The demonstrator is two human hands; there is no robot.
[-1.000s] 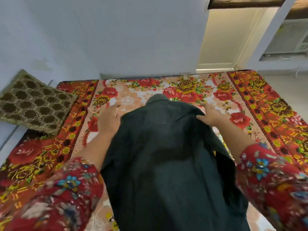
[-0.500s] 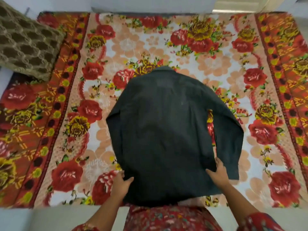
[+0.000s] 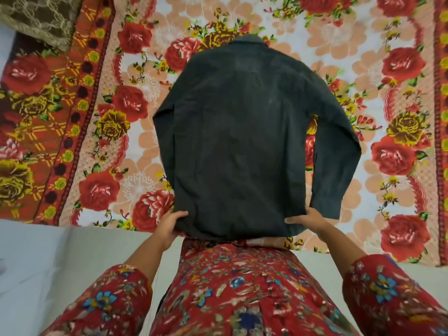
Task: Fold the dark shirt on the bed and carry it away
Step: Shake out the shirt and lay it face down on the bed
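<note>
Dark shirt [image 3: 242, 132] flat on bed [image 3: 135, 185] | hands: left [image 3: 169, 224], right [image 3: 308, 220] gripping hem corners

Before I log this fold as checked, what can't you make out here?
Head view only:
- Shirt front and buttons: face down.
- Its left sleeve: tucked out of sight.
- Fingertips of both hands, left, right: under the hem.
- Pillow: cut off at the corner.
</note>
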